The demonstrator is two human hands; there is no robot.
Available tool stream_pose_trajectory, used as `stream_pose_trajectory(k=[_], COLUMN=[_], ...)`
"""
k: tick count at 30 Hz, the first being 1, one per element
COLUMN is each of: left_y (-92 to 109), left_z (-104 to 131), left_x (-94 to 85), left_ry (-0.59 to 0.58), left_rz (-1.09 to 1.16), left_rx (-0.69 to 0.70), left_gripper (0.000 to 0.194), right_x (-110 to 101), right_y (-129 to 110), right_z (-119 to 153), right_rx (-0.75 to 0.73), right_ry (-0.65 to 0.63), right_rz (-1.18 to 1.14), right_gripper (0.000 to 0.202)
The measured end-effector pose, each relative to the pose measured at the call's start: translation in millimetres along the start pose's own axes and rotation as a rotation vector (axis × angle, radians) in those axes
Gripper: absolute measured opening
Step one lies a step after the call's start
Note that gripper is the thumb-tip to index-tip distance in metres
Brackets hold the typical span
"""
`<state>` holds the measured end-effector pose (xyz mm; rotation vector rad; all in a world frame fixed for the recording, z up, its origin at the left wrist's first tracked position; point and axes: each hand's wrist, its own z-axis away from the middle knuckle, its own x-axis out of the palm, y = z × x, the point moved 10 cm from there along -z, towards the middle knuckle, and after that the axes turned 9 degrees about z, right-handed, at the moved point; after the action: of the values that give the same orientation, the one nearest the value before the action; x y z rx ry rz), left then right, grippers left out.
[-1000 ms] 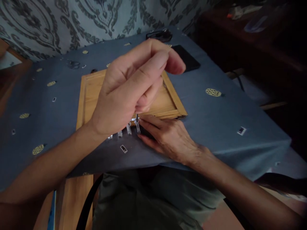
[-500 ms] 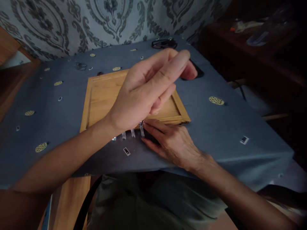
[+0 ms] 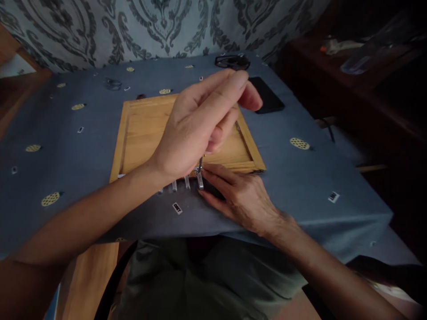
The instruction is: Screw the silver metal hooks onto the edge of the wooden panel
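Observation:
My left hand (image 3: 203,115) is curled closed above the wooden panel (image 3: 143,129). A thin dark shaft, apparently of a screwdriver (image 3: 200,163), comes out below it and points down at the panel's near edge; the handle is hidden in my fingers. Along that edge runs a metal rail with several hooks (image 3: 200,181), partly covered by my left wrist. My right hand (image 3: 245,198) lies by the rail's right part, with its thumb and fingers closed around the end hook area, steadying it against the wood.
A blue patterned cloth (image 3: 300,182) covers the table. Beyond the panel lie a black phone-like slab (image 3: 267,95), dark-framed glasses (image 3: 232,61) and a small clear item (image 3: 112,83). A dark cabinet (image 3: 376,89) with a clear plastic item stands at the right.
My left hand has turned and shifted slightly left, so the thin shaft below it now shows. My right hand stays at the rail. The view has moved slightly.

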<state>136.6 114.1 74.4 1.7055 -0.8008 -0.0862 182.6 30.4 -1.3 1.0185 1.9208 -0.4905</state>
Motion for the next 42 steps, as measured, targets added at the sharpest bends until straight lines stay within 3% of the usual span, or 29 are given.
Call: stream_pose_trajectory(k=[6, 12, 15, 17, 20, 22, 24, 27, 31, 38, 42], left_y=[-7.1, 1.6, 17.1, 35.7, 52.7, 46.8, 30.1, -0.1, -22.3, -19.7, -27.2], left_z=[-1.4, 4.1, 5.9, 6.6, 7.8, 8.9, 13.4, 24.5, 42.8, 53.1, 56.1], left_x=[9.5, 9.8, 11.4, 15.2, 19.4, 16.0, 5.8, -23.5, -46.3, -47.6, -51.9], left_ry=[-0.153, -0.182, -0.139, -0.119, -0.164, -0.261, -0.412, -0.575, -0.674, -0.665, -0.689], left_rz=[-0.040, -0.190, -0.305, -0.333, -0.541, -0.870, -1.178, -1.467, -1.515, -1.533, -1.581], left_rx=[-0.097, -0.087, -0.059, 0.026, 0.100, 0.074, 0.028, -0.095, -0.239, -0.258, -0.316], left_gripper=[0.033, 0.027, 0.028, 0.039, 0.048, 0.035, 0.033, 0.030, 0.031, 0.048, 0.047], right_x=[3.2, 5.6, 4.6, 4.2, 4.0, 3.1, 2.5, 3.2, 2.0, -2.2, -2.7], right_y=[1.2, 0.6, 0.6, 1.0, 1.5, 1.0, 0.6, 0.2, 0.2, 0.5, -0.9], right_z=[0.5, 2.1, 2.7, 2.9, 2.6, 2.1, 1.7, 1.2, 0.8, 0.5, -0.1], right_rx=[0.005, 0.001, -0.008, -0.010, -0.008, -0.009, -0.008, -0.006, -0.007, -0.009, -0.015], right_ry=[-0.044, -0.036, -0.007, 0.002, 0.004, 0.011, 0.016, 0.007, 0.008, 0.033, 0.035], right_rz=[0.009, -0.003, -0.001, -0.010, -0.021, -0.014, -0.006, -0.012, -0.029, -0.023, -0.013], right_gripper=[0.036, 0.036, 0.036, 0.036, 0.036, 0.036, 0.035, 0.035, 0.037, 0.037, 0.037])
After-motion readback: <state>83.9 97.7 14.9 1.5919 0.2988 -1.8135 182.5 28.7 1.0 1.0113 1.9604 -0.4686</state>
